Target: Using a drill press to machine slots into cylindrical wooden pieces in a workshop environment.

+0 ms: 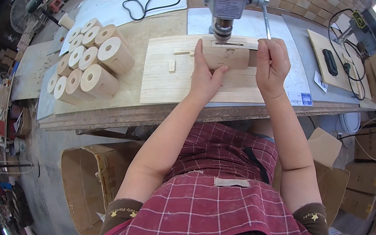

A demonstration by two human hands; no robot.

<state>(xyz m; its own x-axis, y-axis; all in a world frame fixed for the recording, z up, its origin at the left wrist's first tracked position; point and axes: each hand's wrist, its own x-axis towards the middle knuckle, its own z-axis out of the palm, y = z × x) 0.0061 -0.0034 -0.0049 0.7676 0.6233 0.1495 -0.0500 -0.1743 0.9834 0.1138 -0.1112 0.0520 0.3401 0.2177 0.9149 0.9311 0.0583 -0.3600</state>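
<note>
Beneath a grey drill press [226, 3], I saw a pale wooden cylinder [233, 60] lying on its side, just below the metal chuck [222, 30]. A light strip with a dark slot [233, 44] ran along the cylinder's far side, near the chuck. The person's left hand [206, 78] held the cylinder at its left part, thumb and forefinger set well apart against the wood. The right hand [273, 68] was drawn into a loose fist at the lower end of the drill's lever [266, 22]; it seemed to grip it, though from my camera the knuckles hid the lever's tip.

Around the cylinder I could make out a broad, flat wooden board [163, 88] on a worn bench [149, 121]. Two small wooden pieces [172, 66] lay on the board, left of the left hand. Farther left, a stack of wooden cylinders [91, 59] turned round-holed ends toward me. Beyond them a black cable [140, 12] looped over a white sheet. To the right of the hands, a black oblong object [329, 62] lay on another board. Below the bench stood an open cardboard box [79, 184], beside the wearer's maroon checked apron [228, 208]
</note>
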